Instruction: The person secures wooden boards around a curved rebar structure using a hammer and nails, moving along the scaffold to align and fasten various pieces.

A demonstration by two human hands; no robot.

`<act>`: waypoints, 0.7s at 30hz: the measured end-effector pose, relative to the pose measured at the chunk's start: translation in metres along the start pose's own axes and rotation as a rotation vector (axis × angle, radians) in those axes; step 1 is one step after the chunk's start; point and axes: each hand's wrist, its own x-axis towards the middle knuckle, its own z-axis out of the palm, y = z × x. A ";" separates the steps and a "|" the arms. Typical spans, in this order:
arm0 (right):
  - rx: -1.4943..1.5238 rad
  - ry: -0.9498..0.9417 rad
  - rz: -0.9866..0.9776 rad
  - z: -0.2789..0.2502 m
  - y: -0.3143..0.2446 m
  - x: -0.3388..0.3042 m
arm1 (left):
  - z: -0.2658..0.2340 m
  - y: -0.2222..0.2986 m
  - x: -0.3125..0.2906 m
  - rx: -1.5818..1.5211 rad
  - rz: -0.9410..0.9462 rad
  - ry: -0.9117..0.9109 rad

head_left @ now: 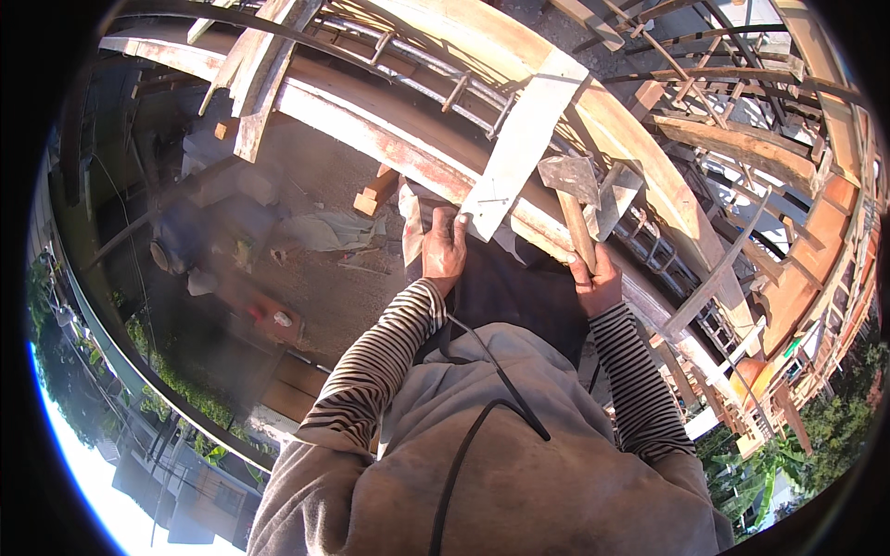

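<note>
My left hand (445, 248) is closed at the near end of a pale, flat board (527, 130), with its fingertips at the board's corner. The board lies across a long timber form with steel bars inside. A small nail-like mark shows near the board's near end. My right hand (598, 281) grips the wooden handle of a hammer (577, 222). The hammer's worn grey head (568, 178) points away from me, above the form's edge and just right of the board. Another short piece of wood (616, 196) sits right of the hammer head.
A reinforcing-steel cage (454, 93) runs inside the form, between a near beam (371, 137) and a far plank (649, 171). Far below at left is the ground (324, 185) with wood blocks (375, 191) and a cloth-like sheet (324, 232). More timber framing (742, 139) stands at right.
</note>
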 end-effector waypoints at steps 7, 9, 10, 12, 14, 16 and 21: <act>0.125 0.073 0.125 -0.003 -0.001 -0.004 | -0.017 0.006 0.023 0.086 -0.047 -0.158; 0.100 0.006 0.246 -0.004 0.003 -0.010 | -0.020 0.012 0.018 0.172 -0.131 -0.208; 0.097 0.026 0.257 -0.004 0.003 -0.010 | -0.024 0.019 0.022 0.214 -0.164 -0.233; 0.094 0.060 0.293 0.001 -0.002 -0.013 | -0.035 0.022 0.029 0.245 -0.078 -0.315; 0.157 0.166 0.182 0.010 -0.010 -0.010 | -0.043 0.010 0.042 0.441 0.268 -0.156; 0.144 0.249 0.215 0.026 -0.008 -0.014 | -0.054 0.030 0.073 0.310 0.147 -0.228; 0.228 0.336 0.273 0.068 0.014 -0.008 | -0.013 0.134 0.218 0.053 0.260 -0.223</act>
